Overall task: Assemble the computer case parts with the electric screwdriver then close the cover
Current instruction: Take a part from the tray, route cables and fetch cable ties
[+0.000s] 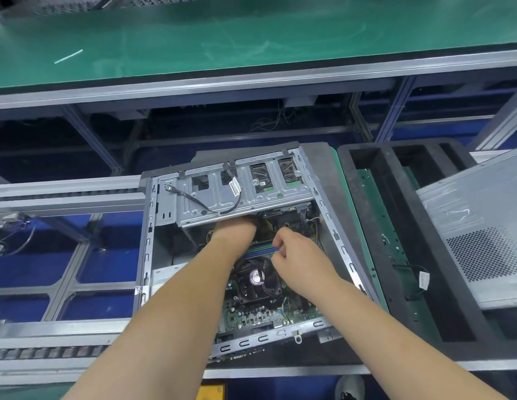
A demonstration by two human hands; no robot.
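Observation:
An open computer case (149, 226) lies on the conveyor in the middle of the head view, its motherboard (251, 313) and CPU fan (258, 280) exposed. A grey metal drive cage (222, 197) is tilted up over the case's far half. My left hand (235, 230) reaches under the cage's near edge; its fingers are hidden there. My right hand (294, 249) hovers over the memory slots (258, 250) with its fingers curled, pinching something small that I cannot make out. The case's side cover (482, 226) lies to the right. No electric screwdriver is in view.
A black foam tray (395, 241) sits right of the case, under the cover. Conveyor rails (63, 197) run to the left over a blue floor. A green workbench (251, 39) spans the back. A black cable (222, 209) lies across the drive cage.

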